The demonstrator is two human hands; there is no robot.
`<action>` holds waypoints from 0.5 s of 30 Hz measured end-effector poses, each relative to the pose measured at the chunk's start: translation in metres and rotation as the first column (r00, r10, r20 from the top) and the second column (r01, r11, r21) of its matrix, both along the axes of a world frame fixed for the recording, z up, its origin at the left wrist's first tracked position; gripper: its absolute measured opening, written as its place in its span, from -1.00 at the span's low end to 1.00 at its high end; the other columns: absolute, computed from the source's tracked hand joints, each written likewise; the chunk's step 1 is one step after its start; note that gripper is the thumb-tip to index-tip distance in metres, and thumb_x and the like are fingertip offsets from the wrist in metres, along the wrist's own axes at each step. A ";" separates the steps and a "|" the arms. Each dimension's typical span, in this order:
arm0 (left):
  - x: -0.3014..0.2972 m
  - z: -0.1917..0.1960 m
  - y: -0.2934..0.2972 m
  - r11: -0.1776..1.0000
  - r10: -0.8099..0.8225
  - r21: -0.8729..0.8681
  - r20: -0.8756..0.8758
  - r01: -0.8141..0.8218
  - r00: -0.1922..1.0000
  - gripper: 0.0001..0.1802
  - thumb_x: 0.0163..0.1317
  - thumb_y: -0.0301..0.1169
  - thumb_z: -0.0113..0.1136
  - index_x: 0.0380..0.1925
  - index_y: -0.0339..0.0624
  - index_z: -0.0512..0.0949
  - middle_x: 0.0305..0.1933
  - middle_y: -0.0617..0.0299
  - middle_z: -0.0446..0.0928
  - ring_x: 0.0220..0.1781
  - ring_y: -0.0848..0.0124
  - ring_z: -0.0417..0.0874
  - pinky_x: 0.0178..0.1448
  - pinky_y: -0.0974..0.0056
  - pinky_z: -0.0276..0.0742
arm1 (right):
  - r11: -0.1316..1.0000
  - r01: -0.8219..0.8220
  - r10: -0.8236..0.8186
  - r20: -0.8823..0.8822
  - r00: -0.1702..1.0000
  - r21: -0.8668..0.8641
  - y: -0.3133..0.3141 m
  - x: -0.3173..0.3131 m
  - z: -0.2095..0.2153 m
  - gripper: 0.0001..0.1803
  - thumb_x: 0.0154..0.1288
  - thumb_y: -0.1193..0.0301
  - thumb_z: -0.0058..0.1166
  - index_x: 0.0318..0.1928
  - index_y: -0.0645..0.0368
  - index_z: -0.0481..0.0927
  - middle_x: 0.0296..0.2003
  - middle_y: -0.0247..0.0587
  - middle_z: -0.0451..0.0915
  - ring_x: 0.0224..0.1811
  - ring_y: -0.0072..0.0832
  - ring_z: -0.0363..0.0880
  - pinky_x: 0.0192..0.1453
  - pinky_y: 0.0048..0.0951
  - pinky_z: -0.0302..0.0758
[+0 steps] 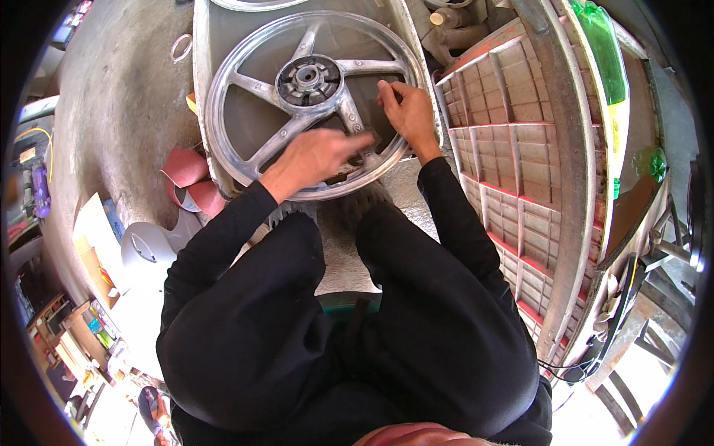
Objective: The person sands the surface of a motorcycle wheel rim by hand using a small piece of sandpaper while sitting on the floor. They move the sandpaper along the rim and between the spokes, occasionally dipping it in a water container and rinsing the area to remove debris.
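A silver motorcycle wheel (253, 160) with broad cast spokes and a dark open hub (308, 76) lies tilted over a long tub (199, 74) of murky grey water. My left hand (316, 157) reaches across the near part of the wheel to a lower spoke. Its fingers are pressed together and blurred by motion, with a small dark patch at the tips that I cannot make out. Across the right side of the rim lies my right hand (410, 115), its fingers curled in over the gap between spokes. Whatever it may hold is hidden.
Red crumpled sheets (186, 169) and a light grey curved panel (149, 249) lie left of the tub. To the right stands a rusty wire-mesh rack (513, 160), with a green plastic bottle (606, 56) beyond it. Another wheel rim (256, 4) shows at the tub's far end.
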State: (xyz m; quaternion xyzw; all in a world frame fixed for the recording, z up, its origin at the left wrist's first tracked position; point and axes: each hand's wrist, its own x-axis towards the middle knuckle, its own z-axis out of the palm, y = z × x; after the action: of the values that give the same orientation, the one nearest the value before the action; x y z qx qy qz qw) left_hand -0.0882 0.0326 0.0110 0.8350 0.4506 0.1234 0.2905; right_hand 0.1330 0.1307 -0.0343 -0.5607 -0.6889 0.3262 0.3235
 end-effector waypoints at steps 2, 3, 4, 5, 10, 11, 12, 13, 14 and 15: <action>0.001 0.002 0.002 0.992 0.127 0.033 -0.046 -0.125 0.991 -0.46 0.42 -0.38 0.26 0.41 0.14 0.62 -0.28 0.03 0.58 -0.19 -0.04 0.70 -0.14 -0.07 0.59 | 1.000 0.008 -0.008 0.014 1.000 0.025 0.001 0.002 -0.002 -0.53 0.57 0.07 0.19 -0.35 0.21 0.79 -0.50 0.09 0.69 -0.41 0.12 0.70 -0.27 0.02 0.54; 0.004 0.002 -0.004 0.992 0.123 0.035 -0.029 -0.122 0.992 -0.46 0.42 -0.38 0.27 0.41 0.14 0.62 -0.27 0.03 0.58 -0.18 -0.04 0.70 -0.14 -0.06 0.60 | 0.999 0.009 -0.010 0.038 0.999 0.037 0.002 0.001 -0.004 -0.53 0.56 0.07 0.19 -0.34 0.21 0.80 -0.50 0.08 0.69 -0.41 0.11 0.70 -0.27 0.01 0.55; 0.008 0.002 -0.009 0.992 0.119 0.037 -0.012 -0.119 0.993 -0.45 0.41 -0.39 0.28 0.41 0.13 0.62 -0.27 0.03 0.58 -0.17 -0.04 0.71 -0.14 -0.06 0.61 | 0.999 0.009 -0.012 0.063 0.998 0.050 0.002 0.001 -0.006 -0.53 0.56 0.07 0.20 -0.34 0.20 0.80 -0.49 0.08 0.70 -0.41 0.10 0.70 -0.27 0.01 0.55; 0.013 0.002 -0.012 1.000 -0.017 -0.009 0.104 0.018 0.994 -0.45 0.40 -0.41 0.29 0.40 0.11 0.62 -0.29 0.02 0.56 -0.18 -0.04 0.71 -0.13 -0.05 0.62 | 1.000 0.014 -0.016 0.048 0.999 0.024 0.001 0.003 -0.007 -0.54 0.56 0.07 0.20 -0.34 0.21 0.80 -0.49 0.08 0.70 -0.41 0.11 0.70 -0.26 0.00 0.55; -0.003 -0.010 0.013 0.987 0.155 0.059 -0.116 -0.149 0.981 -0.45 0.33 -0.45 0.24 0.35 0.14 0.65 -0.23 0.06 0.63 -0.18 0.00 0.76 -0.13 -0.05 0.69 | 1.000 0.009 -0.008 0.035 0.999 -0.016 0.002 0.002 -0.002 -0.54 0.56 0.07 0.21 -0.33 0.21 0.80 -0.48 0.11 0.70 -0.39 0.11 0.71 -0.25 -0.01 0.57; 0.001 -0.013 0.008 0.983 0.143 0.124 -0.078 -0.133 0.987 -0.44 0.33 -0.47 0.22 0.35 0.13 0.65 -0.23 0.06 0.62 -0.22 0.00 0.75 -0.17 -0.06 0.69 | 1.000 0.007 -0.007 0.036 0.999 0.002 0.003 0.003 -0.004 -0.54 0.56 0.07 0.20 -0.34 0.21 0.80 -0.48 0.11 0.70 -0.39 0.12 0.71 -0.25 0.00 0.56; 0.004 -0.014 0.000 0.975 0.132 0.186 -0.044 -0.122 0.990 -0.43 0.33 -0.49 0.21 0.35 0.12 0.65 -0.24 0.05 0.62 -0.25 0.00 0.75 -0.20 -0.07 0.68 | 1.000 0.002 -0.002 0.035 0.999 0.017 0.003 0.001 -0.005 -0.53 0.56 0.07 0.20 -0.34 0.21 0.79 -0.48 0.11 0.70 -0.39 0.12 0.71 -0.26 0.01 0.56; 0.009 -0.015 -0.006 0.989 0.054 0.140 0.019 -0.056 0.998 -0.44 0.35 -0.48 0.21 0.36 0.09 0.64 -0.25 0.03 0.61 -0.25 -0.01 0.74 -0.19 -0.07 0.67 | 0.999 -0.003 0.002 0.034 0.999 0.032 0.003 0.000 -0.006 -0.53 0.56 0.07 0.20 -0.34 0.21 0.79 -0.48 0.11 0.70 -0.39 0.12 0.70 -0.26 0.02 0.55; 0.015 -0.016 -0.012 0.995 -0.022 0.098 0.085 0.014 0.996 -0.45 0.37 -0.47 0.22 0.37 0.06 0.64 -0.26 0.01 0.61 -0.25 -0.03 0.73 -0.18 -0.08 0.65 | 1.000 -0.001 0.000 0.024 1.000 0.025 0.002 0.001 -0.007 -0.53 0.56 0.06 0.19 -0.34 0.21 0.79 -0.47 0.11 0.70 -0.39 0.13 0.70 -0.26 0.03 0.55; 0.017 -0.015 -0.013 0.994 -0.095 0.063 0.152 0.087 0.984 -0.47 0.40 -0.46 0.22 0.38 0.03 0.63 -0.28 0.00 0.61 -0.26 -0.04 0.72 -0.17 -0.08 0.63 | 1.000 0.001 -0.002 0.013 1.000 0.020 0.001 0.002 -0.005 -0.52 0.56 0.06 0.19 -0.35 0.20 0.79 -0.47 0.11 0.70 -0.38 0.14 0.70 -0.26 0.03 0.55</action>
State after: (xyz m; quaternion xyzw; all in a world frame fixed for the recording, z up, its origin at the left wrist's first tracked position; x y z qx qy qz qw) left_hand -0.0708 0.0193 -0.0036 0.8504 0.3846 0.1869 0.3065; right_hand 0.1355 0.1316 -0.0393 -0.5601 -0.6938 0.3154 0.3247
